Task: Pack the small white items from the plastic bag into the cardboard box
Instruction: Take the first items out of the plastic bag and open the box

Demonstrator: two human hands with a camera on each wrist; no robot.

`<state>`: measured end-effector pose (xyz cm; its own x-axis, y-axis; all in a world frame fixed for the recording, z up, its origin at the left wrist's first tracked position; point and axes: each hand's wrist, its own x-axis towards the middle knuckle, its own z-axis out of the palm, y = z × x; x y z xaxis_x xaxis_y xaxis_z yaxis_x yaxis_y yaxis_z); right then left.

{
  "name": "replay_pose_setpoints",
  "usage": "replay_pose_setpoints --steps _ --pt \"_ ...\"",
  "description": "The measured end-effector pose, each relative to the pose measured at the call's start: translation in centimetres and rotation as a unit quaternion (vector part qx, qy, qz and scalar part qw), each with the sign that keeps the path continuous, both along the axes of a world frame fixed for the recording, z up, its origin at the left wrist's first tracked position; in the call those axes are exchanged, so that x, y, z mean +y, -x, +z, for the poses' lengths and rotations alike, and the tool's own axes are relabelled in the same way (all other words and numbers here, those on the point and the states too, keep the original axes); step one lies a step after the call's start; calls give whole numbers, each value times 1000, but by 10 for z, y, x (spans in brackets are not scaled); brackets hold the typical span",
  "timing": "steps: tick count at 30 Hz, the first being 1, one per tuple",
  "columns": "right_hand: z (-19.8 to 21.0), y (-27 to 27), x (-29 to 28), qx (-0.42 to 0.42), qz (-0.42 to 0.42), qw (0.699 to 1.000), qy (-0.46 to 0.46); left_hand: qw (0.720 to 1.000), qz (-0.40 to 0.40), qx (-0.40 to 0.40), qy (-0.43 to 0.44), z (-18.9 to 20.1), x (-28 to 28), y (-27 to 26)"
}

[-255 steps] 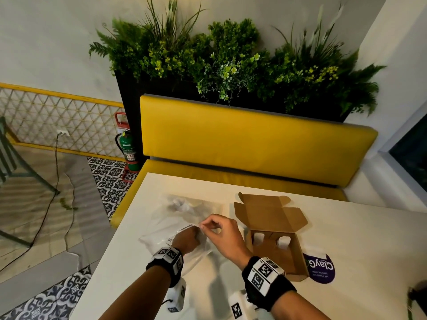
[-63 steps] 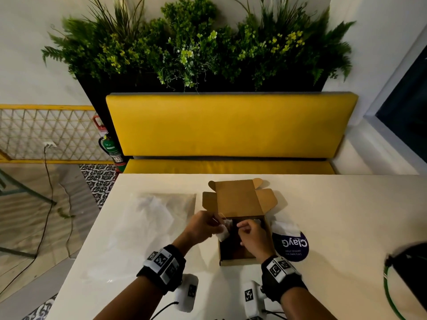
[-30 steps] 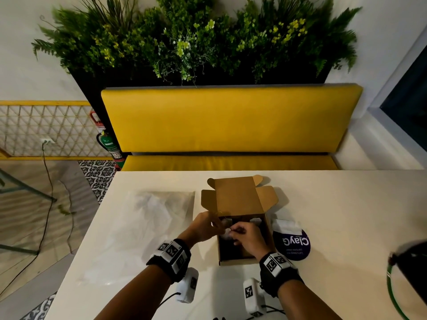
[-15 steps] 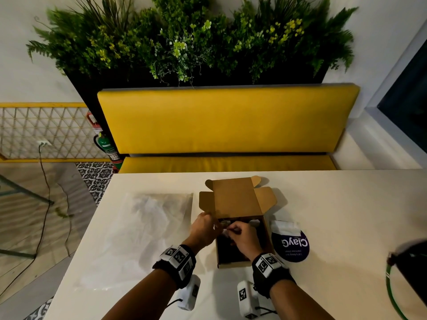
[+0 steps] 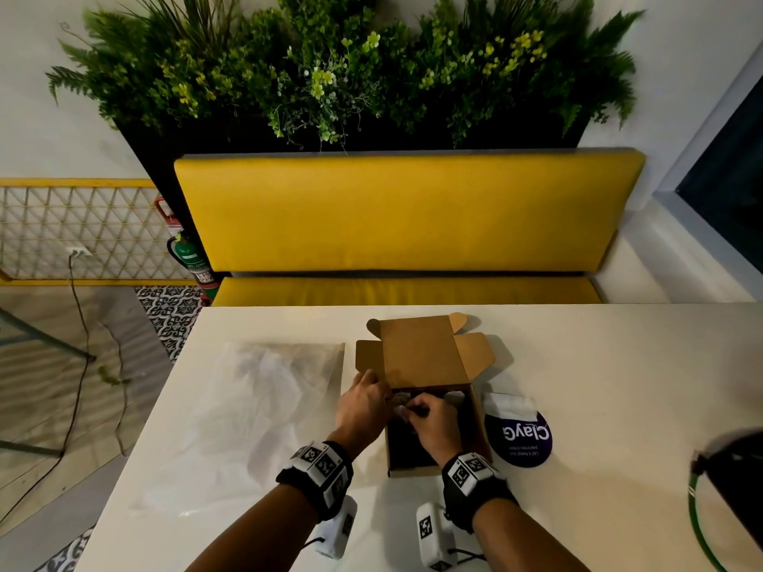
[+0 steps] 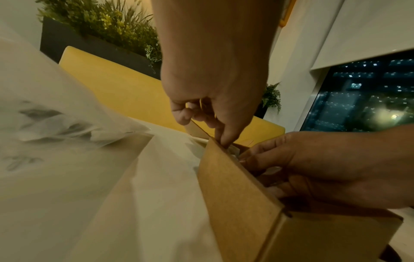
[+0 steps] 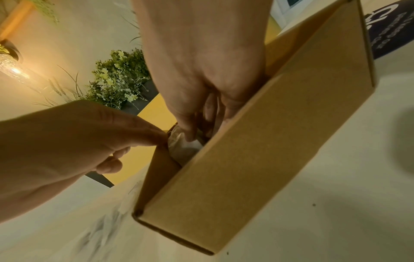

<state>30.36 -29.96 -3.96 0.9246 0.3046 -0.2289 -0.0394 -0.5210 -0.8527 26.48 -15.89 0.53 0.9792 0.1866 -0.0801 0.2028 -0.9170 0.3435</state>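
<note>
Both hands are now working deeper at the far-left corner of the cardboard box [image 5: 433, 468] than half a second ago, and the head view is sitting slightly lower over it.

White item [image 7: 183, 148] is sitting inside the box at that far-left corner, against the left wall. Right hand [image 5: 431, 425] is reaching into the box, fingers curled, tips pinching and pressing the item down. Left hand [image 5: 363, 406] is curled over the box's left wall near the lid hinge, thumb tip inside touching the same item, seemingly pinching it too. A second white item [image 5: 454, 397] is lying at the box's far-right corner.

Handling guess: item is looking light, soft and crinkly, like a thin wrapped packet; probably deforming rather than breaking. Best taken by an edge or corner with fingertips, then tucked flat against the wall.

Lid is standing open on the box's far side. Plastic bag [image 5: 264, 406] is lying flat left of the box on the bench [image 5: 619, 406], with pale shapes showing through it. A round purple sticker [image 5: 522, 439] is lying just right of the box.
</note>
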Motion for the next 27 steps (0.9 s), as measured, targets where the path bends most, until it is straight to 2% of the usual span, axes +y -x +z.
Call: replay_pose_setpoints --steps 6,14,27 --pt "3 1 -2 3 7 1000 13 1000 6 17 -18 2 -3 -4" --pt "3 2 -12 8 3 1000 17 1000 -19 14 18 1 -1 -8" --pt "7 -4 -5 18 11 1000 23 1000 20 23 4 5 -4 -10"
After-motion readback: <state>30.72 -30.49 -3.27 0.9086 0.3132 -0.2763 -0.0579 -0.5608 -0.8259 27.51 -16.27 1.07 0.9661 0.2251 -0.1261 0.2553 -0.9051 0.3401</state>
